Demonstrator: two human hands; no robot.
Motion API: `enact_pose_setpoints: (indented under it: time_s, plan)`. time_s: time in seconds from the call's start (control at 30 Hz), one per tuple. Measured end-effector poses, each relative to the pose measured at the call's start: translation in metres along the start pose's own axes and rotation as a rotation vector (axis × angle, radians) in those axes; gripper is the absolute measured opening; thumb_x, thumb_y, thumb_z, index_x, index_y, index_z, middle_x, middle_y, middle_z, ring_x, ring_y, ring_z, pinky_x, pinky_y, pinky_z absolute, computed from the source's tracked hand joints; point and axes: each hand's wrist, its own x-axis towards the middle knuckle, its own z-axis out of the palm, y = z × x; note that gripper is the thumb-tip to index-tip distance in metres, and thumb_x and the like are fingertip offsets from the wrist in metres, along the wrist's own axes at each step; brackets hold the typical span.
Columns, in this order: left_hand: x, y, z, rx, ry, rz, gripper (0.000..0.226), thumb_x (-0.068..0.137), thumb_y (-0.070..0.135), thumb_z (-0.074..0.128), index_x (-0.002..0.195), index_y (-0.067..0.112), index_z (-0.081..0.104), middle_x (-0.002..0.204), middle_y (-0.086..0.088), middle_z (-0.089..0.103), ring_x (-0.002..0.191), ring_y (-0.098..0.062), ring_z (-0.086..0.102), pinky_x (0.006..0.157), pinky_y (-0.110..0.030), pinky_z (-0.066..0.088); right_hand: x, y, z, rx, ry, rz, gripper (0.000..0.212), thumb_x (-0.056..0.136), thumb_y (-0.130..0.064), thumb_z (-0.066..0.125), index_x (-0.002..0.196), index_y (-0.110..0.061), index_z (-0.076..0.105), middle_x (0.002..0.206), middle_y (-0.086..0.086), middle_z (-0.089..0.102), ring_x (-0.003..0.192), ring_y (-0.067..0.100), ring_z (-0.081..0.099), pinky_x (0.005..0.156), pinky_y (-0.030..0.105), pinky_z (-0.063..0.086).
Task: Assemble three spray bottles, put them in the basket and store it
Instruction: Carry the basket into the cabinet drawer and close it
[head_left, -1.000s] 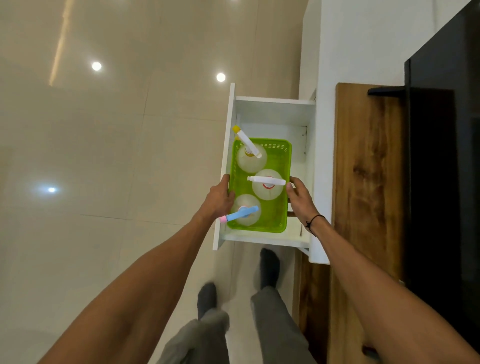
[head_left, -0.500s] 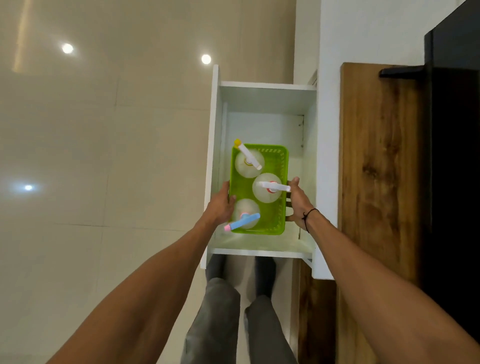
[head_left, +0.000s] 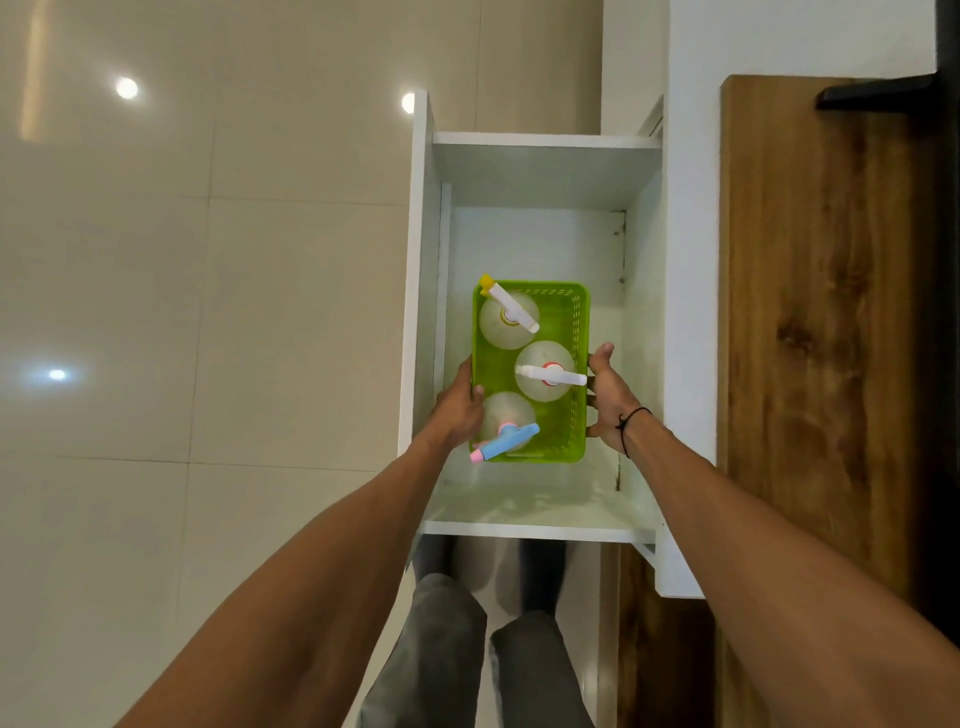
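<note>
White drawer (head_left: 540, 171), unlabelled green basket (head_left: 581, 332)

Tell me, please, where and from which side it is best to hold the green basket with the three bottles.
Probably the two long side rims of the green basket, one hand per side, as the left hand and right hand do: the upright spray bottles block a grip from above.

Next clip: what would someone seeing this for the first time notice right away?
The bright green basket stands out, down inside the open white drawer, with the left hand and right hand gripping its two long sides. Three clear spray bottles stand in it: a yellow-tipped one at the far end, a white-nozzled one in the middle, and a blue-headed one nearest the person.
</note>
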Motion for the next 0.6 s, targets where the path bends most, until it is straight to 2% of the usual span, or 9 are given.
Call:
enact_pose_setpoints:
  time_s: [0.07, 0.13, 0.23, 0.3, 0.37, 0.4, 0.47, 0.53, 0.6]
  plan:
    - [0.009, -0.005, 0.005, 0.001, 0.003, 0.0, 0.053, 0.114, 0.019, 0.036, 0.166, 0.026, 0.027, 0.152, -0.012, 0.058, 0.133, -0.039, 0.058, 0.111, -0.047, 0.051, 0.012, 0.003, 0.0, -0.003, 0.007, 0.015, 0.083, 0.097, -0.081, 0.011, 0.163, -0.036, 0.031, 0.169, 0.003, 0.035, 0.155, 0.028, 0.034, 0.114, 0.067, 0.039]
    - [0.018, -0.008, 0.009, -0.002, 0.013, -0.011, 0.053, 0.115, 0.022, 0.034, 0.166, 0.028, 0.026, 0.157, -0.008, 0.054, 0.138, -0.037, 0.055, 0.114, -0.044, 0.047, 0.023, 0.005, -0.001, 0.005, 0.009, 0.027, 0.084, 0.097, -0.081, 0.012, 0.165, -0.035, 0.027, 0.171, 0.005, 0.03, 0.157, 0.028, 0.031, 0.115, 0.067, 0.037]
    - [0.029, -0.013, 0.013, -0.016, 0.018, -0.022, 0.052, 0.115, 0.024, 0.032, 0.167, 0.03, 0.027, 0.16, -0.006, 0.051, 0.142, -0.034, 0.052, 0.116, -0.041, 0.045, 0.034, 0.007, -0.001, 0.022, 0.004, 0.02, 0.081, 0.098, -0.079, 0.011, 0.165, -0.036, 0.027, 0.167, 0.0, 0.036, 0.149, 0.028, 0.041, 0.102, 0.061, 0.042]
    - [0.035, -0.016, 0.013, -0.009, 0.002, -0.011, 0.051, 0.116, 0.027, 0.032, 0.166, 0.029, 0.027, 0.16, -0.005, 0.051, 0.143, -0.032, 0.052, 0.114, -0.037, 0.043, 0.041, 0.009, -0.002, 0.029, 0.004, 0.007, 0.074, 0.1, -0.078, 0.011, 0.157, -0.039, 0.039, 0.147, -0.006, 0.054, 0.125, 0.024, 0.054, 0.092, 0.057, 0.041]
    - [0.038, -0.018, 0.014, -0.028, -0.021, -0.002, 0.051, 0.116, 0.03, 0.032, 0.167, 0.026, 0.026, 0.159, -0.005, 0.052, 0.142, -0.032, 0.053, 0.117, -0.04, 0.044, 0.046, 0.012, -0.003, 0.044, 0.002, -0.012, 0.058, 0.101, -0.076, 0.013, 0.132, -0.049, 0.053, 0.113, -0.016, 0.063, 0.097, 0.014, 0.059, 0.088, 0.052, 0.042]
    - [0.039, -0.018, 0.014, -0.043, -0.031, -0.005, 0.051, 0.116, 0.03, 0.032, 0.167, 0.025, 0.026, 0.159, -0.006, 0.052, 0.142, -0.032, 0.053, 0.118, -0.046, 0.045, 0.047, 0.012, -0.003, 0.055, -0.001, -0.023, 0.053, 0.102, -0.075, 0.014, 0.12, -0.05, 0.057, 0.103, -0.02, 0.062, 0.09, 0.008, 0.058, 0.086, 0.048, 0.045]
    - [0.04, -0.017, 0.014, -0.078, -0.054, -0.029, 0.052, 0.116, 0.03, 0.032, 0.168, 0.026, 0.023, 0.16, -0.007, 0.05, 0.142, -0.034, 0.052, 0.116, -0.055, 0.048, 0.048, 0.013, -0.002, 0.099, -0.012, -0.032, 0.054, 0.104, -0.073, 0.019, 0.107, -0.048, 0.067, 0.099, -0.019, 0.067, 0.09, 0.006, 0.061, 0.075, 0.038, 0.052]
    - [0.04, -0.015, 0.014, -0.115, -0.084, -0.06, 0.053, 0.116, 0.03, 0.031, 0.168, 0.026, 0.02, 0.161, -0.008, 0.048, 0.143, -0.035, 0.051, 0.116, -0.056, 0.048, 0.049, 0.015, -0.001, 0.15, -0.01, -0.037, 0.058, 0.104, -0.073, 0.023, 0.112, -0.045, 0.073, 0.102, -0.014, 0.07, 0.094, 0.007, 0.064, 0.064, 0.035, 0.051]
    - [0.039, -0.011, 0.013, -0.151, -0.107, -0.083, 0.052, 0.117, 0.032, 0.03, 0.167, 0.025, 0.019, 0.162, -0.008, 0.045, 0.144, -0.035, 0.05, 0.117, -0.056, 0.047, 0.05, 0.015, -0.001, 0.172, -0.005, -0.058, 0.066, 0.103, -0.073, 0.018, 0.134, -0.04, 0.066, 0.11, -0.011, 0.068, 0.096, 0.006, 0.062, 0.064, 0.035, 0.049]
